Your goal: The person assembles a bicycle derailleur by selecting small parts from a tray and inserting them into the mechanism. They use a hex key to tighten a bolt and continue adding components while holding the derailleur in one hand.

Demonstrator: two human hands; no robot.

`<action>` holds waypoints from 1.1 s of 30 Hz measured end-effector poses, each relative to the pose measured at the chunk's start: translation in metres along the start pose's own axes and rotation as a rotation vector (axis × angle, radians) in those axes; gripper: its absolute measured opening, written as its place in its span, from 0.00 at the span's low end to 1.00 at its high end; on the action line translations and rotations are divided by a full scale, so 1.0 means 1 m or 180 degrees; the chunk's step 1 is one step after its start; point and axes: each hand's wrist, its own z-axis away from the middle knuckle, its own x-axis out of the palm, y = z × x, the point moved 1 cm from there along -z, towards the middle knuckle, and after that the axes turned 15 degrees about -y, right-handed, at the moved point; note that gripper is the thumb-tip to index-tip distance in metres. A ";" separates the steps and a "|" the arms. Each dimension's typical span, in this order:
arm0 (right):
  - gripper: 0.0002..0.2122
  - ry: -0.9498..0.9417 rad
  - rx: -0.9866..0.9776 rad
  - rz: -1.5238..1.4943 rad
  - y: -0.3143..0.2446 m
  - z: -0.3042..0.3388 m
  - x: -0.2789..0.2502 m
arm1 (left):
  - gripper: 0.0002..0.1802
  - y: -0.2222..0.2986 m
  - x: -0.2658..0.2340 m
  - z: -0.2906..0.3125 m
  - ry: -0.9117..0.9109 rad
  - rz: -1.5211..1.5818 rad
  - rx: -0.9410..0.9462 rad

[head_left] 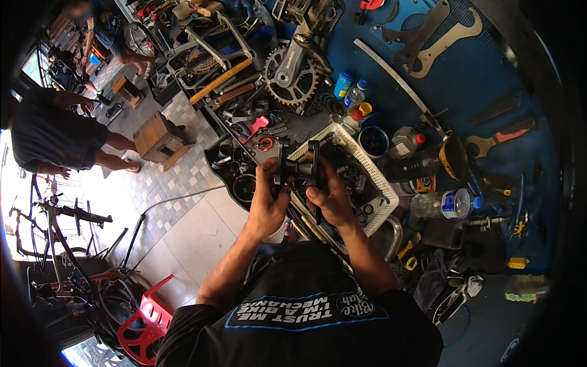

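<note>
Over the near edge of a white plastic basket, I hold a black bike part at chest height. Two upright flat black ends are joined by a short, narrower shaft; its exact kind is unclear. The fingers and thumb of my left hand are closed on the left end. My right hand grips the right end, its thumb towards me. Small dark metal parts and rings lie in the basket below. A black tray of loose parts is beside my left hand.
A crankset with a chainring stands at the back. Bottles and a dark blue-rimmed tub crowd the right. Spanners hang on a blue board. A person in dark clothes, a wooden stool and a red chair are left.
</note>
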 end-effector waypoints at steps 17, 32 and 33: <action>0.45 -0.0005 0.0118 0.2097 0.009 -0.001 0.016 | 0.31 -0.035 -0.026 0.002 -0.0304 0.2295 -0.0645; 0.35 -0.0325 0.0705 0.1268 0.019 0.011 0.014 | 0.52 -0.047 -0.018 0.017 -0.0275 0.1896 -0.1047; 0.34 -0.0312 0.0773 0.1140 0.017 0.011 0.015 | 0.52 -0.046 -0.018 0.018 -0.0233 0.1806 -0.1020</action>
